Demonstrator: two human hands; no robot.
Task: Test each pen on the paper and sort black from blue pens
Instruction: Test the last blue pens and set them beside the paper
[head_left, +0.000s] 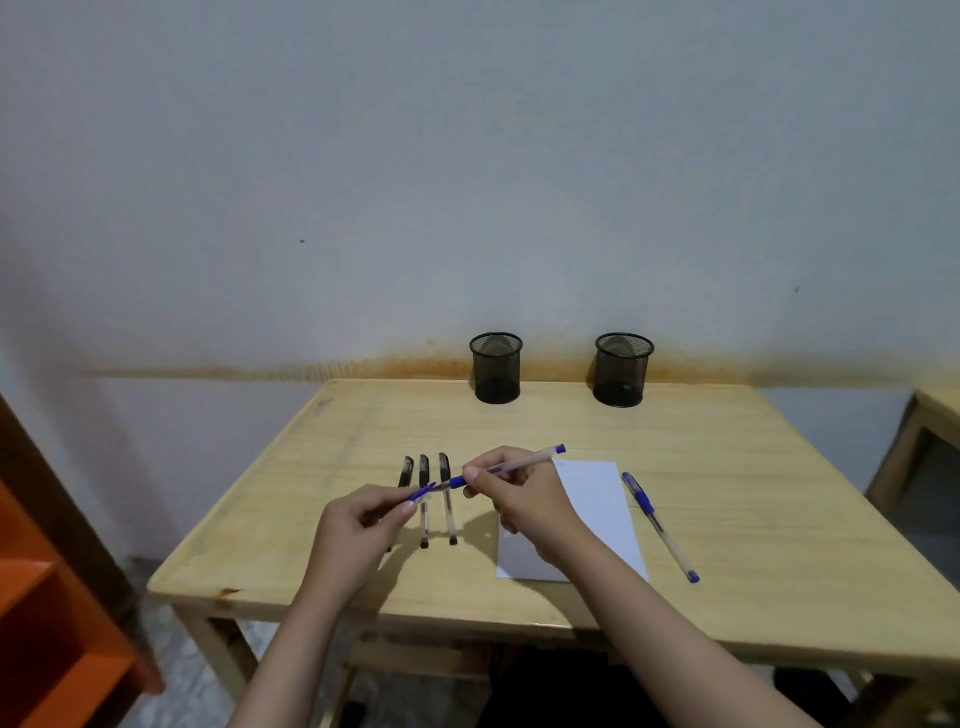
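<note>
You're pinching the blue pen (506, 466) in your right hand (519, 493), fingers curled round the barrel near the grip, tip pointing left toward your left hand (358, 525). That hand's pinching a small blue cap (422, 492) between thumb & fingertips, just at the pen's tip. Looks like you're uncapping, or recapping; can't tell which.

If uncapping: you're pulling straight along the barrel, w/o twisting, so keep the cap in your left hand rather than dropping it. The paper (597, 499) is lying right under your right wrist, so you're only swinging the tip down & over for a short stroke.

Three black pens (423, 499) are lying side by side just beyond your left hand; one more blue pen (657, 525) is lying right of the paper. Two mesh cups (496, 369) are standing at the table (779, 519) back edge, well apart from the hands; both look empty, tho mesh makes it hard to tell.
</note>
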